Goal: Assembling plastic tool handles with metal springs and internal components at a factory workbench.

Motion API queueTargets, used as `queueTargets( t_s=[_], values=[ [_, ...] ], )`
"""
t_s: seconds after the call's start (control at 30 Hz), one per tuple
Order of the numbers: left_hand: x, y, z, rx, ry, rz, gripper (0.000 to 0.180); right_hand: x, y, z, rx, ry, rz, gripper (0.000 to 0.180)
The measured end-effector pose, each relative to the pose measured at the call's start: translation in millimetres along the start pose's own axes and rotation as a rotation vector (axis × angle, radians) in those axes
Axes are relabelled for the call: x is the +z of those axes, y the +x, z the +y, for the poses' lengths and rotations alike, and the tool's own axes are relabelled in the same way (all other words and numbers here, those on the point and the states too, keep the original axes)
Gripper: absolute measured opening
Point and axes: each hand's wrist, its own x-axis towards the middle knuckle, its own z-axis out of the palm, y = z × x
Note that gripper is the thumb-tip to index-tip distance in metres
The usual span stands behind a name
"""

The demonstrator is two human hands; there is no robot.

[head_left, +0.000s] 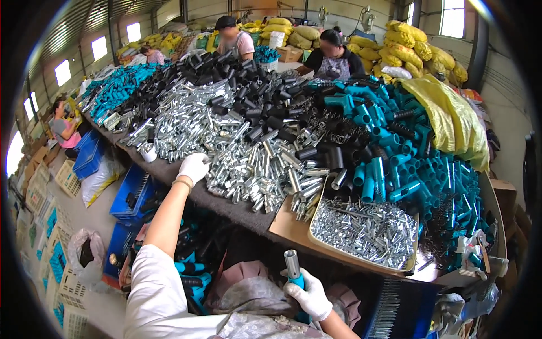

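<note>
My right hand, in a white glove, is closed around a teal plastic handle with a bright metal tube standing up out of its top. It is held low, in front of my apron. My left hand, also gloved, reaches forward to the near edge of a heap of silver metal sleeves. Its fingers are bent against the heap; whatever they pinch is hidden. More metal sleeves and pins lie just to its right. A small white cup stands to its left.
A tray of small metal pins sits at the table's right front. Teal handles and black sleeves are heaped behind. Blue crates stand at lower left, yellow sacks at the back. Several people sit around the table.
</note>
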Motion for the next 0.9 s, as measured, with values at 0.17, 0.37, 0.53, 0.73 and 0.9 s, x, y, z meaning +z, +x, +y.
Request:
queueTargets(
  t_s=[0.17, 0.37, 0.53, 0.73, 0.9],
  values=[
    [-7.5, -18.3, -1.1, -0.268, -0.424, 0.285, 0.031, 3.0, 4.2, -4.8, -0.174, -0.025, -0.057, 0.065],
    [-63.4, -147.9, 155.1, -0.122, -1.474, -0.388, 0.015, -14.3, 8.2, -14.2, -0.299, -0.38, 0.223, 0.057],
    [-68.2, -220.0, 199.9, 0.046, -1.073, -0.539, 0.016, -4.4, 11.7, -26.5, -0.471, -0.794, 0.229, 0.052],
    [-56.2, -233.8, 205.4, 0.069, -1.005, -0.529, 0.018, -8.7, -2.1, -24.8, -0.544, -1.123, 0.334, 0.051],
    [-59.1, -234.1, 213.5, 0.383, -0.799, -0.343, 0.016, -4.3, -17.9, -41.8, -0.475, -1.196, 0.331, 0.048]
  ],
)
